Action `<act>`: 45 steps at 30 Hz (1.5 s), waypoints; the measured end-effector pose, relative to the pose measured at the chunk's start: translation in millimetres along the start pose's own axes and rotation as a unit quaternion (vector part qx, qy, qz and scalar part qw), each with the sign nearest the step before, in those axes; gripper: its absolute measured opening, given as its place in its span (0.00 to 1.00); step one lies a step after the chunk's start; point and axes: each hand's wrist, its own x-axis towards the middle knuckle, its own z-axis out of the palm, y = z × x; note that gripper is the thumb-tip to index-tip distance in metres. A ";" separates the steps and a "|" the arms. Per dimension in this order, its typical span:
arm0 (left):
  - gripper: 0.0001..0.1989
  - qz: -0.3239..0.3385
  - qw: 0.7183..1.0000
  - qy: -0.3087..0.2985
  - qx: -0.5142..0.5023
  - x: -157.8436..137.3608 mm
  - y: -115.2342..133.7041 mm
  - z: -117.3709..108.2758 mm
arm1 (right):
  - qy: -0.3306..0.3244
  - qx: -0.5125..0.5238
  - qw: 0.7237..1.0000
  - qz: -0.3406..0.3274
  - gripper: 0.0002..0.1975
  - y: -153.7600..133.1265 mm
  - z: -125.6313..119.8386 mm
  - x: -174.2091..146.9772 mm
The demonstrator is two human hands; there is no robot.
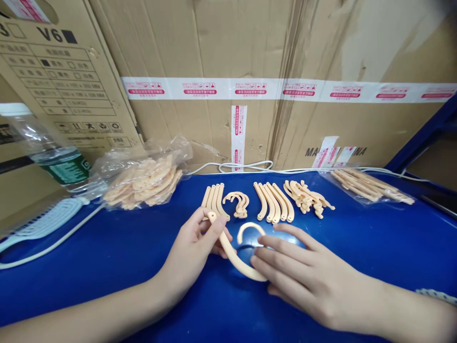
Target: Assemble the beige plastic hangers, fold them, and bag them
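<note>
In the head view, at six o'clock, the left hand (pixel 194 238) pinches a beige hanger arm (pixel 232 255) near its holed end; the right hand (pixel 303 269), fingers slightly spread, covers its lower end and part of a hanger hook (pixel 249 225), its grip hidden. The arm looks light, stiff and smooth, probably best held by its ends

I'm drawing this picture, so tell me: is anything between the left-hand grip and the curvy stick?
Nothing visible: the left-hand grip holds the curved piece directly, near its holed end. The hook-shaped piece shows beyond it, not between.
</note>
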 end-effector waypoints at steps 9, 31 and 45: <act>0.15 0.005 1.000 -0.020 -0.012 0.2 0.2 -0.5 | -0.040 0.089 0.993 0.062 0.09 1.4 2.9 -0.4; 0.14 0.011 1.000 -0.023 -0.004 -2.2 1.2 1.9 | -0.059 0.180 0.977 0.099 0.07 -3.0 4.0 -4.3; 0.08 0.250 0.950 0.119 0.144 -12.9 -1.4 -0.9 | 0.024 0.101 0.978 0.180 0.05 0.2 3.4 -7.8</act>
